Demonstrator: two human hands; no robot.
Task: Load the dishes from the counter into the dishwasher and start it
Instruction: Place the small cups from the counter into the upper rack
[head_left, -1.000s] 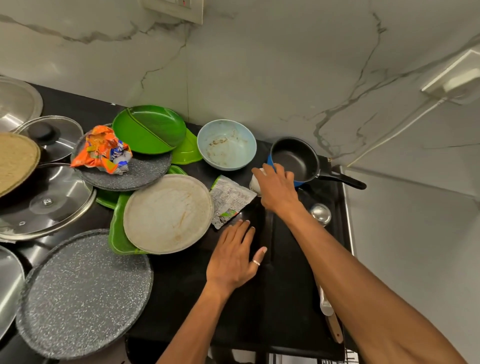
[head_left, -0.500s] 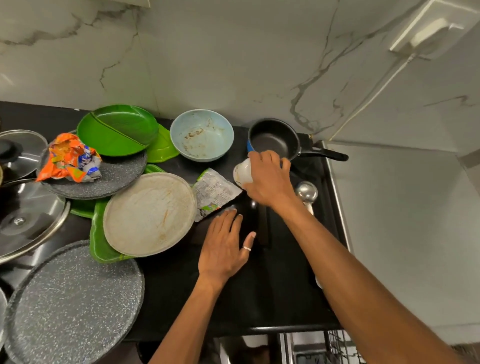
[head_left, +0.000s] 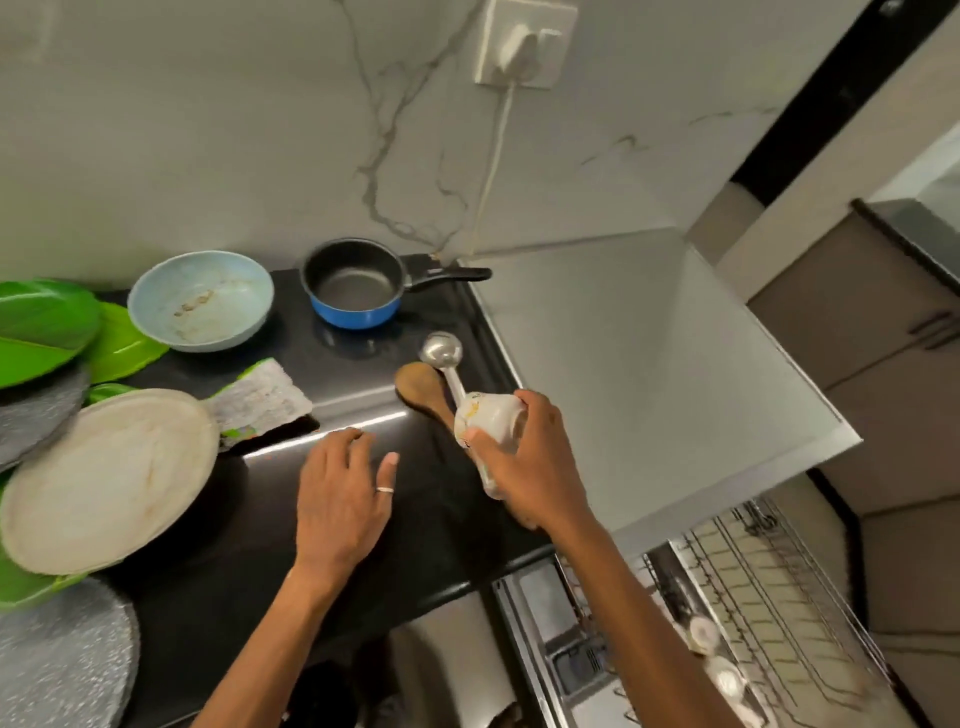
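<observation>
On the counter (head_left: 249, 545) the bowl (head_left: 200, 299) sits left of the saucepan (head_left: 356, 283), with the ladle (head_left: 441, 351) and wooden spoon (head_left: 418, 387) before it, right of the packet (head_left: 260, 400).

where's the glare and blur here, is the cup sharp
Head view: a glare streak crosses the black counter by the left hand; the dishwasher rack at lower right is smeared; the white cup in the right hand is soft, its print unreadable; the wide-angle lens bends straight edges.

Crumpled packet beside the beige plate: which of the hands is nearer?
Left. The left hand lies open on the counter just right of the packet; the right hand, gripping a white cup, is farther right.
</observation>
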